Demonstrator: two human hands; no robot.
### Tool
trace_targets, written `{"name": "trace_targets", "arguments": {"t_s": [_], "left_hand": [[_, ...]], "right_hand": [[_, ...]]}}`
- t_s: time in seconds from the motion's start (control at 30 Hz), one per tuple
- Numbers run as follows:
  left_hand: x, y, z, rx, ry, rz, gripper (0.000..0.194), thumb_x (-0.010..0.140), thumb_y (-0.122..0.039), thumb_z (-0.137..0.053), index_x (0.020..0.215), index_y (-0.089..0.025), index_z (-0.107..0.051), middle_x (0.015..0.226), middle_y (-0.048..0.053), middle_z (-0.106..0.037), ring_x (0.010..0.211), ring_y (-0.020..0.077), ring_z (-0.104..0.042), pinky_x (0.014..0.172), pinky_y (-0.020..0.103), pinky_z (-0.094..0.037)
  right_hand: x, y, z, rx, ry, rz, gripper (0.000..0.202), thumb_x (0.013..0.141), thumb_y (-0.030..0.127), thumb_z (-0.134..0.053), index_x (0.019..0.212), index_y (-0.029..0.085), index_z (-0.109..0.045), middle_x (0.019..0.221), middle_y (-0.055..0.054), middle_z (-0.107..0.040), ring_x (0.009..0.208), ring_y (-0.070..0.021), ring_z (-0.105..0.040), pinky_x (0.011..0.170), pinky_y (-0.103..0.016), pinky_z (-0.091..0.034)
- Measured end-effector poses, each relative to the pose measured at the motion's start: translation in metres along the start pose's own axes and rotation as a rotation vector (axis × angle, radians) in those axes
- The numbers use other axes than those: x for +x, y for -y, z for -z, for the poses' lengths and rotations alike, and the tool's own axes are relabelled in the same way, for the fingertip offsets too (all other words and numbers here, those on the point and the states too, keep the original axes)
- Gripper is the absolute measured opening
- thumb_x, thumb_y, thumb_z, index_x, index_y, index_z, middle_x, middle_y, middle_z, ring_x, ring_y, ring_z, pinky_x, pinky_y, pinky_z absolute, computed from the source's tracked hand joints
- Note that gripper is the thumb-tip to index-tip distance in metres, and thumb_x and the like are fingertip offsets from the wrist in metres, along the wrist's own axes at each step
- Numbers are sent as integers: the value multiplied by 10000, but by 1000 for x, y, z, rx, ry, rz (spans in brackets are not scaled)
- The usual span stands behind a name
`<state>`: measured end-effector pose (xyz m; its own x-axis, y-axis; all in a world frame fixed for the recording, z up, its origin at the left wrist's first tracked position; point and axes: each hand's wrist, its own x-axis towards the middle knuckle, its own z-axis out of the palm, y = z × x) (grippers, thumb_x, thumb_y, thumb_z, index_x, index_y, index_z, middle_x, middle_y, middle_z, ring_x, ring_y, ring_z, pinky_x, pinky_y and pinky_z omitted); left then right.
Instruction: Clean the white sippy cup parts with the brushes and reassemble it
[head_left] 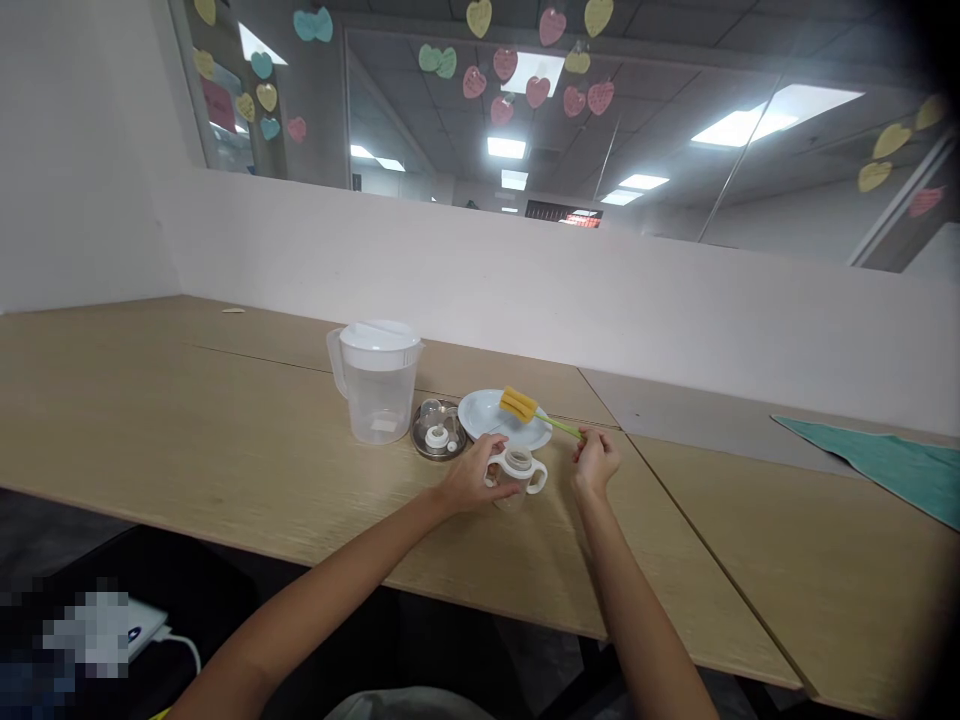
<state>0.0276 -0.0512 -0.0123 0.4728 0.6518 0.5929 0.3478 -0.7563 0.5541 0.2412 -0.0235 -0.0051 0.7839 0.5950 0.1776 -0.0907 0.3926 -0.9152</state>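
On the wooden table (225, 440) in front of me, my left hand (469, 478) wraps around the small two-handled bottle (517, 474), fingers curled on its left side. Just right of it, my right hand (596, 462) pinches the green handle tip of the sponge brush (534, 411), whose yellow head rests on the white plate (487, 412) behind the bottle.

Wooden desk (187, 430) against a white partition (600, 300) — glass (637, 110) above with paper hearts (537, 90), reflecting ceiling lights (739, 125).
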Motion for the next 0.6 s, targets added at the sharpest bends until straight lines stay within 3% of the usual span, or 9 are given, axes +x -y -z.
{"name": "trace_targets", "arguments": {"t_s": [0.13,0.33,0.4,0.5,0.6], "left_hand": [[3,-6,-2,-68,47,22,655,642,-515,-707,1169,-196,-482,1136,89,-571,1042,229,-543,906,359,-439],[0,-7,-5,-145,18,85,619,578,-512,-750,1048,-174,-532,1008,57,-633,895,195,-597,779,302,-485],[-1,-7,-5,-127,-50,41,613,569,-509,-756,1036,-174,-542,978,53,-642,862,187,-609,756,291,-495],[1,-5,1,-55,-253,-36,640,572,-516,-751,1072,-174,-544,995,70,-643,884,198,-615,782,302,-501],[4,2,15,41,-487,-87,698,611,-535,-721,1163,-171,-499,1094,105,-616,966,218,-599,839,325,-495]], "right_hand": [[-1,0,-1,5,0,-4,217,626,330,-511,688,135,-581,459,75,-398,374,-51,-316,332,-186,-239],[-4,5,-1,36,23,-10,208,628,334,-508,685,142,-563,454,77,-402,376,-54,-335,342,-191,-262],[-4,6,-1,64,40,-15,193,634,330,-501,684,149,-546,447,79,-397,376,-58,-342,349,-196,-282],[-1,8,0,141,82,-26,167,635,323,-509,683,163,-517,430,85,-375,374,-60,-338,356,-198,-295],[4,10,2,234,240,-41,167,630,330,-528,673,174,-486,446,84,-366,378,-50,-329,357,-184,-285]]}}
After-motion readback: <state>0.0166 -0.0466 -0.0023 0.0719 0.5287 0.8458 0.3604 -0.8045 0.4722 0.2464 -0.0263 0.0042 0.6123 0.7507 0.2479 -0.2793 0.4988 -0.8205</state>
